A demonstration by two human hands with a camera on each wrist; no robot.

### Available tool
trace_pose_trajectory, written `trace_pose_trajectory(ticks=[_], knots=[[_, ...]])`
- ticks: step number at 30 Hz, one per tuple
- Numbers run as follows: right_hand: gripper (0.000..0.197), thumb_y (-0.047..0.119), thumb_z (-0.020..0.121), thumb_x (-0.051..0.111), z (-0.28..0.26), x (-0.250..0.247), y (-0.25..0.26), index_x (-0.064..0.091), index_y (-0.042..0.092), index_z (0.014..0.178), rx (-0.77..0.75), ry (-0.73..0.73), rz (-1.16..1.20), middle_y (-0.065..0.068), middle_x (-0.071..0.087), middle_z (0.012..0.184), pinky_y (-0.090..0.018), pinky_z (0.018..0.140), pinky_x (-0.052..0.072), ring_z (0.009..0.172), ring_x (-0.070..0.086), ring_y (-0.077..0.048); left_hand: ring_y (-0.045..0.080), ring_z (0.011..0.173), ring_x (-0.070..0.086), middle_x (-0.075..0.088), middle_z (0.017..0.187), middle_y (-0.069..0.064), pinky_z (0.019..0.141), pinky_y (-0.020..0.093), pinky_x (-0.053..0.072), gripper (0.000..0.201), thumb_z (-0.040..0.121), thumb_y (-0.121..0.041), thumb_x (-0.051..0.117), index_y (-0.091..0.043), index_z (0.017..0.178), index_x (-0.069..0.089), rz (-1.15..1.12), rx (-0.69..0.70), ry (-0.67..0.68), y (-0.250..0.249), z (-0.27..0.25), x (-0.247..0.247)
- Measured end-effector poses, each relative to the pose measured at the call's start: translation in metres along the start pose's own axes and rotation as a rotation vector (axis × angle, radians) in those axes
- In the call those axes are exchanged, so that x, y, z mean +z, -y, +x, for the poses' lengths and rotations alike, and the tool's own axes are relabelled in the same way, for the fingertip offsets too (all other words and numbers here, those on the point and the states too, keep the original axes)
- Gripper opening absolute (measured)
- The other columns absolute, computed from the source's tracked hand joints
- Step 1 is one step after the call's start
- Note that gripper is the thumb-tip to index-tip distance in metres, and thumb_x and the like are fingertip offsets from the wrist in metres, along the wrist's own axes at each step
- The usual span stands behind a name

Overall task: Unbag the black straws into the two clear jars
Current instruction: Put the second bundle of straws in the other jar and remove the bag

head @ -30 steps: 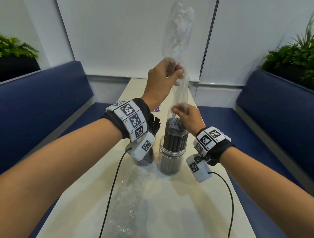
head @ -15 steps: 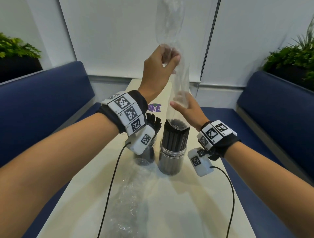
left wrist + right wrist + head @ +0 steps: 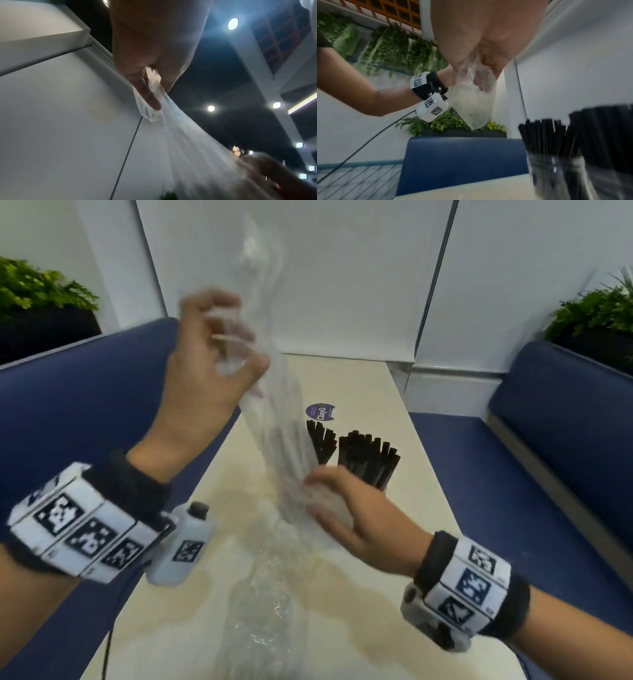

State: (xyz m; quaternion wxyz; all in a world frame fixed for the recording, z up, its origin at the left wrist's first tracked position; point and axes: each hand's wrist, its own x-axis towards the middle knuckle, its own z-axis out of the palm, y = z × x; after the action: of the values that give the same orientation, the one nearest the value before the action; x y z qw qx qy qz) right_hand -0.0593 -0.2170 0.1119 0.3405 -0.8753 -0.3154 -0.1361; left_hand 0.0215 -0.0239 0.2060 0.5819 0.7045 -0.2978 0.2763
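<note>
A long clear plastic bag (image 3: 274, 419) hangs slanted above the table and looks empty. My left hand (image 3: 236, 354) grips its upper part, with the fingers (image 3: 150, 97) pinching the film. My right hand (image 3: 318, 494) holds the lower end (image 3: 474, 108), in front of the jars. Black straws stand upright in two bunches, one on the left (image 3: 320, 440) and a fuller one on the right (image 3: 368, 460). In the head view my right hand and the bag hide the jars. The right wrist view shows both clear jars (image 3: 553, 175) at the lower right, with straws (image 3: 544, 135) in them.
A second crumpled clear bag (image 3: 267, 621) lies on the cream table (image 3: 394, 594) close to me. A round purple sticker (image 3: 320, 411) sits further back. Blue benches (image 3: 548, 457) run along both sides, with planters (image 3: 596, 313) behind them. A cable (image 3: 108, 655) hangs from my left wrist.
The bag has come off the straws in the right jar. Both hands have moved down and to the left with it. The straws stay standing in the jar.
</note>
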Motion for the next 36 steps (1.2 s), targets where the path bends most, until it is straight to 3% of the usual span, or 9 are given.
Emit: trace_pose_trajectory(ticks=[3, 6, 9, 12, 17, 24, 28, 31, 36], knots=[[0.038, 0.033, 0.094, 0.043, -0.023, 0.032, -0.003, 0.038, 0.019, 0.13, 0.028, 0.206, 0.039, 0.001, 0.05, 0.129, -0.016, 0.097, 0.039, 0.111, 0.045, -0.001, 0.0, 0.091, 0.054, 0.054, 0.108, 0.006, 0.064, 0.007, 0.05, 0.032, 0.085, -0.007, 0.065, -0.024, 0.11, 0.057, 0.232, -0.053, 0.126, 0.033, -0.042, -0.008], [0.037, 0.03, 0.095, 0.043, -0.042, 0.063, -0.006, 0.039, 0.017, 0.13, 0.09, 0.349, 0.131, -0.004, 0.049, 0.125, -0.027, 0.095, 0.043, 0.109, 0.048, -0.011, -0.001, 0.099, 0.05, 0.047, 0.109, -0.005, 0.078, 0.025, 0.054, 0.033, 0.086, -0.025, 0.063, -0.033, 0.117, 0.056, 0.371, -0.159, 0.325, 0.068, -0.083, -0.006], [0.037, 0.028, 0.095, 0.044, -0.051, 0.083, -0.008, 0.039, 0.017, 0.13, 0.194, 0.414, 0.185, -0.007, 0.048, 0.123, -0.03, 0.096, 0.044, 0.11, 0.048, -0.016, 0.004, 0.123, 0.037, 0.034, 0.129, -0.015, 0.106, 0.03, 0.037, 0.068, 0.084, -0.054, 0.054, -0.035, 0.142, 0.025, 0.439, -0.365, 0.636, 0.086, -0.117, 0.0], [0.037, 0.028, 0.096, 0.044, -0.056, 0.095, -0.009, 0.041, 0.017, 0.131, 0.258, 0.477, 0.196, -0.009, 0.047, 0.125, -0.026, 0.096, 0.042, 0.112, 0.048, -0.018, 0.006, 0.139, 0.018, 0.02, 0.145, -0.014, 0.11, 0.021, 0.022, 0.086, 0.083, -0.059, 0.047, -0.034, 0.147, -0.006, 0.512, -0.449, 0.945, 0.095, -0.15, 0.004], [0.043, 0.025, 0.097, 0.041, -0.064, 0.113, -0.012, 0.038, 0.012, 0.137, 0.279, 0.594, 0.092, -0.015, 0.043, 0.137, -0.025, 0.105, 0.027, 0.125, 0.04, -0.026, 0.016, 0.143, 0.011, 0.01, 0.155, -0.003, 0.111, 0.019, 0.02, 0.113, 0.049, -0.08, -0.007, -0.028, 0.148, 0.013, 0.76, -0.392, 1.187, 0.122, -0.188, 0.012], [0.053, 0.048, 0.094, 0.034, -0.075, 0.115, -0.027, 0.025, 0.027, 0.142, 0.436, 0.443, 0.145, -0.004, 0.041, 0.137, -0.025, 0.106, 0.029, 0.123, 0.036, -0.013, 0.018, 0.12, 0.039, 0.041, 0.129, 0.0, 0.1, 0.026, 0.035, 0.126, 0.044, -0.089, -0.015, -0.026, 0.145, 0.025, 0.818, -0.457, 1.093, 0.145, -0.183, 0.021], [0.039, 0.052, 0.085, 0.05, -0.082, 0.083, -0.051, 0.033, 0.044, 0.119, 0.531, -0.05, 0.165, 0.011, 0.046, 0.112, -0.016, 0.089, 0.036, 0.099, 0.042, 0.006, 0.017, 0.103, 0.053, 0.061, 0.109, -0.003, 0.087, 0.028, 0.042, 0.064, 0.083, -0.069, 0.032, -0.027, 0.129, 0.046, 0.79, -0.343, 0.743, 0.116, -0.154, 0.02], [0.065, 0.039, 0.071, 0.07, -0.075, 0.045, -0.079, 0.031, 0.03, 0.121, 0.571, -0.355, 0.092, 0.003, 0.042, 0.114, -0.024, 0.089, 0.041, 0.105, 0.043, -0.007, 0.005, 0.097, 0.05, 0.053, 0.106, -0.01, 0.082, 0.015, 0.038, 0.035, 0.089, -0.042, 0.053, -0.025, 0.12, 0.051, 0.521, -0.395, 0.622, 0.094, -0.132, 0.034], [0.117, 0.023, 0.057, 0.086, -0.036, -0.004, -0.116, 0.006, 0.024, 0.142, 0.751, -0.414, 0.285, -0.005, 0.024, 0.142, -0.041, 0.106, 0.036, 0.128, 0.031, -0.021, 0.01, 0.116, 0.05, 0.048, 0.129, -0.009, 0.098, 0.025, 0.041, 0.058, 0.084, -0.025, 0.066, -0.015, 0.136, 0.041, 0.222, -0.529, 0.619, 0.084, -0.108, 0.094]])
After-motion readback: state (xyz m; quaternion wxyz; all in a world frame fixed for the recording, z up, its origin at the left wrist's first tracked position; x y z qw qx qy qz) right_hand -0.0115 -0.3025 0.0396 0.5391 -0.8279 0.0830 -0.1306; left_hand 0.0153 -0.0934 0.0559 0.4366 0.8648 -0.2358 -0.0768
